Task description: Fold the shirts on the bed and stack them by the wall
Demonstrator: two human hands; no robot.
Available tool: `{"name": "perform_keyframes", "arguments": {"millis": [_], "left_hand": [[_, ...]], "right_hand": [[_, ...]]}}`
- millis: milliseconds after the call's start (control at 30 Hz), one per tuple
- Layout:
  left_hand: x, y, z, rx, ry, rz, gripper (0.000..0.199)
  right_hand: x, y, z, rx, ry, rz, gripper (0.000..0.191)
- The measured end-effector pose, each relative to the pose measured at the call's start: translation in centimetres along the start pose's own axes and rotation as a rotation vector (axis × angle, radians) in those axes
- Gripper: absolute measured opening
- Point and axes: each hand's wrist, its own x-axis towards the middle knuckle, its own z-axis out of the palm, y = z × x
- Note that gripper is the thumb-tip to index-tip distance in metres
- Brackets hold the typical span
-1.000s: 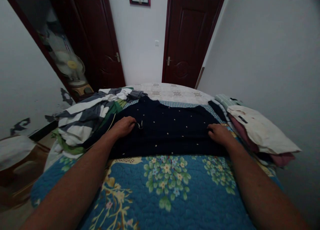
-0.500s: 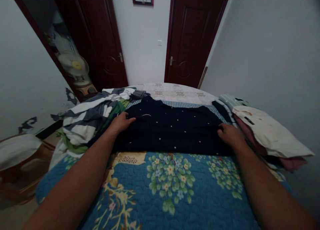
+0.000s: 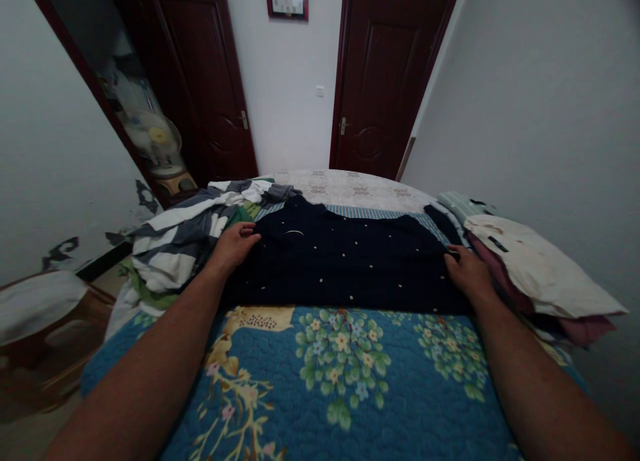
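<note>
A dark navy garment with small pale dots, seemingly a shirt, lies spread wide and flat on a blue floral quilted cover. My left hand is at its upper left edge, the thumb and fingers closed around the cloth there. At the opposite edge, my right hand pinches the fabric between thumb and curled fingers. The garment's lower edge runs nearly straight across the cover.
Striped grey-and-white clothing is heaped on the left. Folded clothes topped by a stained cream piece are stacked on the right. A patterned white tablecloth shows at the back. A wooden chair stands at left.
My left hand has shifted slightly left, to the garment's edge. My right hand has moved a little to the right. The garment lies almost as before, and the view has tilted up slightly.
</note>
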Motion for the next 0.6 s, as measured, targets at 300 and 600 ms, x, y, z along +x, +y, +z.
{"name": "perform_keyframes", "arguments": {"millis": [300, 600], "left_hand": [[0.3, -0.9, 0.2, 0.546, -0.16, -0.002, 0.061], [0.9, -2.5, 0.6, 0.471, -0.022, 0.087, 0.045]], "right_hand": [[0.0, -0.4, -0.9, 0.097, -0.011, 0.03, 0.048], [0.2, -1.5, -1.5, 0.13, 0.035, 0.022, 0.048]]}}
